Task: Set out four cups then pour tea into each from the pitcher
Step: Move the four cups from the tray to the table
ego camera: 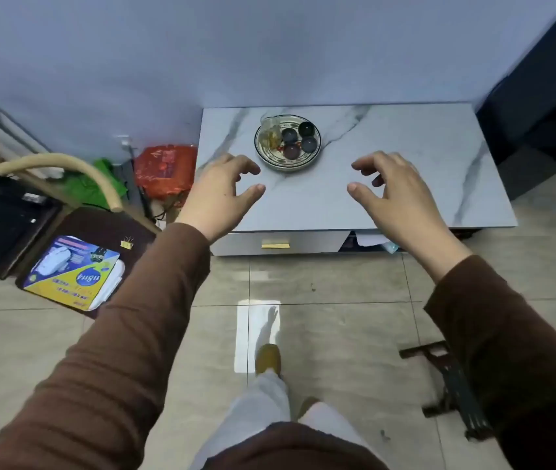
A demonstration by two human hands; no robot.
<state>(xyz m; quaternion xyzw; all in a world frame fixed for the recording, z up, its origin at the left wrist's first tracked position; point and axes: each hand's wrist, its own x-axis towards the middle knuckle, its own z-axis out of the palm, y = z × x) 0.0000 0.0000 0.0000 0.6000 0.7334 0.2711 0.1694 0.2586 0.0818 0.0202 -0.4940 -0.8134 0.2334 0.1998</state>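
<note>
Both hands, left hand (222, 191) and right hand (393, 191), hover spread and empty over the marble table (405, 137). Four cups (298, 139) and the glass pitcher (270, 134) sit on a plate (286, 164) near the far edge.

A marble-topped low table (405, 137) stands against a pale blue wall (202, 45) on a beige tiled floor (337, 283)

The only lettering that comes near to being readable is on the blue and yellow package (73, 271) lying on the dark stool at the left, where large white characters in a blue oval appear upside down. They look like "ugn4" as seen, but the reading is uncertain. The smaller print beneath is too small to read.
</note>
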